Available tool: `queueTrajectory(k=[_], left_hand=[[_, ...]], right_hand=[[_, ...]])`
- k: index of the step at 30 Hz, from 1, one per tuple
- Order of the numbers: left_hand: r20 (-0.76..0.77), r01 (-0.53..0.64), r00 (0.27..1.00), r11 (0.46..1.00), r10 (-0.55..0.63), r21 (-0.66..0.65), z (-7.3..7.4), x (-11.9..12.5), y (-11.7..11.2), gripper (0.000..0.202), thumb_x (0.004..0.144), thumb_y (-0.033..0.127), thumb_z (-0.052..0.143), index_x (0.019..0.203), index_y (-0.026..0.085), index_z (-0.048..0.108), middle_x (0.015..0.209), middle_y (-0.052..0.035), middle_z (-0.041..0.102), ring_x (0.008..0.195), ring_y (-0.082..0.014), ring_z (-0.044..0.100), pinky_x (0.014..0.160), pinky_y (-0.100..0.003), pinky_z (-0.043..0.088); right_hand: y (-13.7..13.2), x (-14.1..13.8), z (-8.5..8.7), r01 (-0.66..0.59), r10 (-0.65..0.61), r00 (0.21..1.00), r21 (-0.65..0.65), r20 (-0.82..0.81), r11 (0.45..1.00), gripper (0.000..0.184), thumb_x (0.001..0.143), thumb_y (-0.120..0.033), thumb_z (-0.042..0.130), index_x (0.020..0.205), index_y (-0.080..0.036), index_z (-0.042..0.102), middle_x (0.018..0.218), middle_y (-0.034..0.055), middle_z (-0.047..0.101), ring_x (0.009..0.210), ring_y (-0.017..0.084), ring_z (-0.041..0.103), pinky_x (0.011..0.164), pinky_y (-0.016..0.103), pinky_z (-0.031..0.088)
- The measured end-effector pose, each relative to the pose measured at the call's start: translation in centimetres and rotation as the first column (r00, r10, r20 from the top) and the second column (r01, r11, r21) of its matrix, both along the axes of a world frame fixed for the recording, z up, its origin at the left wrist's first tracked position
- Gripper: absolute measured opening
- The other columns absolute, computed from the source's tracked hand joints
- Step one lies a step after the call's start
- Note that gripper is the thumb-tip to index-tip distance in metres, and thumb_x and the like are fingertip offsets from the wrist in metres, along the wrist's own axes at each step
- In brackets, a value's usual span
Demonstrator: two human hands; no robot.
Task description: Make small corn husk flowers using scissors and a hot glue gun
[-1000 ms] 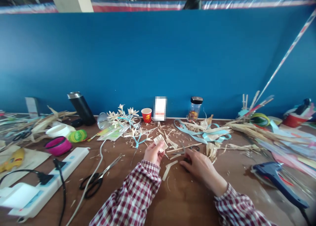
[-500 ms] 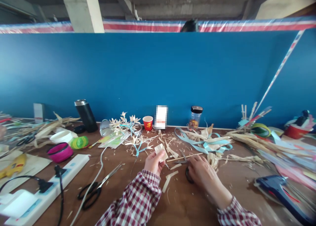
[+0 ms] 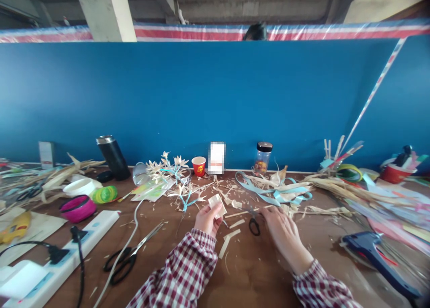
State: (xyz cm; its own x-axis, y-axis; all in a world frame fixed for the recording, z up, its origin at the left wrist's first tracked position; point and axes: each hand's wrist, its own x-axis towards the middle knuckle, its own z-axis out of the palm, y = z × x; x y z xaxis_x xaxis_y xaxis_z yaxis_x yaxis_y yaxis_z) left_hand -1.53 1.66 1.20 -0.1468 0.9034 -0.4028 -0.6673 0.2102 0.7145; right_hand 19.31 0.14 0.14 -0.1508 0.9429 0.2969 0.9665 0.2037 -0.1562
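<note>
Yr L hand (image 3: 207,220) has a pale piece (image 3: 213,202) pinched betw. thumb & fingers, held over mid worktop (image 3: 251,281). Yr R hand (image 3: 281,229) is palm down, fingers close together, right by the small scissors (image 3: 252,218); can't tell if it grips or just touches them, as the fingertips hide that spot. One black handle loop shows to its L.

Betw. yr hands: cut strips (image 3: 223,249) lying flat, plus a thin stick (image 3: 232,215) running twd the scissors. Scraps all round. Just beyond, L of the piece, a small sprig (image 3: 187,204) w/ blue stem; more flowers (image 3: 170,168) behind it.

Back row, L to R: black flask (image 3: 114,159), tilted; red cup (image 3: 199,167), upright; white item (image 3: 217,158), blurred out; jar (image 3: 262,159) w/ black lid. Blue ribbon (image 3: 250,191) lies in front of the jar.

Far L of you: lg scissors (image 3: 134,251), partly under a white cord (image 3: 136,218), & a power strip (image 3: 96,226) w/ plugs in. Far R: blue glue gun (image 3: 364,244) on its side.
</note>
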Motion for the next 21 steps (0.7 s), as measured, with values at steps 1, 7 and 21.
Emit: queueTrajectory(k=[1, 7, 21], left_hand=[[0.003, 0.001, 1.000, 1.000, -0.001, 0.003, 0.0, 0.0, 0.0, 0.013, 0.062, 0.009, 0.073, 0.072, 0.010, 0.064, 0.054, -0.0007, 0.060, 0.042, -0.0063, 0.055, 0.035, -0.012, 0.043], [0.011, 0.003, 1.000, 1.000, -0.003, 0.004, 0.0, 0.0, 0.0, 0.012, 0.064, 0.007, 0.071, 0.073, 0.010, 0.064, 0.055, -0.0009, 0.061, 0.042, -0.0058, 0.055, 0.035, -0.012, 0.043], [0.004, 0.014, 1.000, 1.000, -0.014, 0.027, -0.3, -0.1, 0.1, 0.013, 0.065, 0.008, 0.070, 0.075, 0.010, 0.063, 0.060, -0.0015, 0.061, 0.044, -0.0059, 0.055, 0.036, -0.013, 0.045]], right_hand=[[-0.1, 0.1, 0.0, 0.011, -0.011, 1.000, 0.004, -0.016, 1.000, 0.031, 0.082, -0.016, 0.040, 0.104, -0.026, 0.058, 0.093, 0.0081, 0.060, 0.097, 0.025, 0.051, 0.081, 0.034, 0.036], [0.6, 0.2, 0.1, -0.018, -0.004, 0.980, -0.105, -0.201, 0.994, 0.034, 0.081, -0.017, 0.039, 0.106, -0.024, 0.060, 0.088, 0.0087, 0.066, 0.090, 0.026, 0.057, 0.081, 0.038, 0.040], [-0.1, -1.6, 1.2, -0.527, -0.164, -0.030, -0.124, -0.986, 0.841, 0.036, 0.079, -0.038, 0.052, 0.112, -0.022, 0.057, 0.105, 0.0086, 0.062, 0.095, 0.022, 0.057, 0.080, 0.035, 0.048]])
